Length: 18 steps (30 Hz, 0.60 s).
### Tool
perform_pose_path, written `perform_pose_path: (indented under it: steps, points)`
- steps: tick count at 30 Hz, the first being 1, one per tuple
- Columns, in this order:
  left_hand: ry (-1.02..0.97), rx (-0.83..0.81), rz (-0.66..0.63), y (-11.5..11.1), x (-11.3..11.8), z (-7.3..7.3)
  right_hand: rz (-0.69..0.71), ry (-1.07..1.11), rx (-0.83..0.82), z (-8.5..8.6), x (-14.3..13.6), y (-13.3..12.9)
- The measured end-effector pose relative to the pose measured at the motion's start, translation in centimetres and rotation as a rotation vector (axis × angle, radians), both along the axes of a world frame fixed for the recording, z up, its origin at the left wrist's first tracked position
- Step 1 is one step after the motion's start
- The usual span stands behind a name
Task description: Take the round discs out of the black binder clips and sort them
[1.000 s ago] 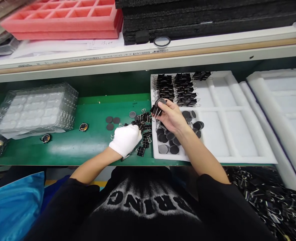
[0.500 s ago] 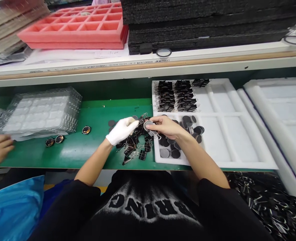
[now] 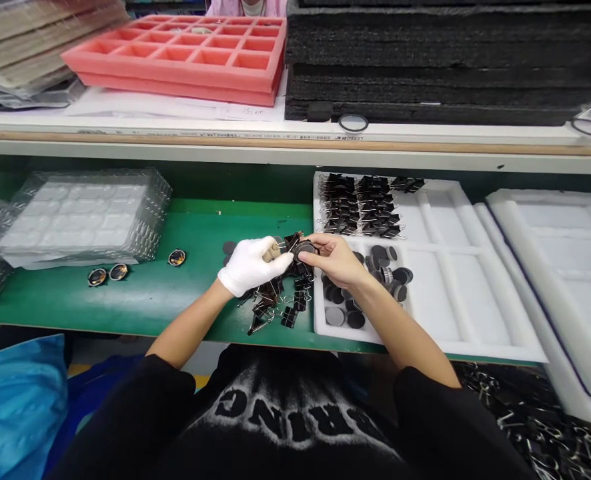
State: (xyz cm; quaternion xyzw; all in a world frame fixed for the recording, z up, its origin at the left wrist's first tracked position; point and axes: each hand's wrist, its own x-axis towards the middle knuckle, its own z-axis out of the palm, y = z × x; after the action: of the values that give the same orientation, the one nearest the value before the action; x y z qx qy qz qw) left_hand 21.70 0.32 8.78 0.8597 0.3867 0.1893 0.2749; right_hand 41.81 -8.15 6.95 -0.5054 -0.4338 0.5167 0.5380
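My right hand (image 3: 338,263) is bare and closed on a dark round disc (image 3: 306,251), with the thumb on its face. My left hand (image 3: 253,265), in a white glove with tan fingertips showing, is closed on the wire handles of a binder clip (image 3: 282,247) against the disc's left side. The clip's jaws are partly hidden by the fingers. Beneath both hands, a heap of black binder clips (image 3: 268,303) lies on the green bench (image 3: 195,293). Several loose dark discs (image 3: 345,317) fill the near left compartment of the white foam tray (image 3: 425,340).
Clipped pieces (image 3: 340,203) stand in rows in the tray's far compartments. More white trays (image 3: 550,227) lie right. Clear plastic trays (image 3: 85,217) and amber-faced round parts (image 3: 118,271) are left. A shelf edge (image 3: 225,147) runs behind, bearing red foam (image 3: 175,77). Many clips (image 3: 550,427) lie lower right.
The disc in my right hand has turned from its pale, ringed face to a dark face. My left hand has closed in at its side. A co-worker's hand at the left has gone from view.
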Motion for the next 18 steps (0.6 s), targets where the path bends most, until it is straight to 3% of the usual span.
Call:
perform_pose_path:
  steps: [6, 9, 12, 15, 18]
  points:
    - [0.063, -0.116, -0.072, 0.3, -1.8, 1.0, 0.113, -0.283, 0.072, 2.1, 2.9, 0.2]
    - [0.095, -0.219, -0.114, 2.0, -3.1, 1.5, 0.203, -0.423, 0.045, 2.5, 4.3, 1.0]
    - [0.172, -0.394, -0.038, 6.0, -4.1, 0.9, 0.207, -0.391, -0.019, 1.8, 4.3, 2.9]
    - [0.355, -0.470, 0.102, 11.3, -4.7, -0.5, 0.163, -0.272, -0.171, 0.6, 3.3, 6.1]
    - [0.562, -0.490, 0.096, 15.5, -5.0, -1.0, 0.188, -0.495, -0.210, -0.3, 2.0, 9.5]
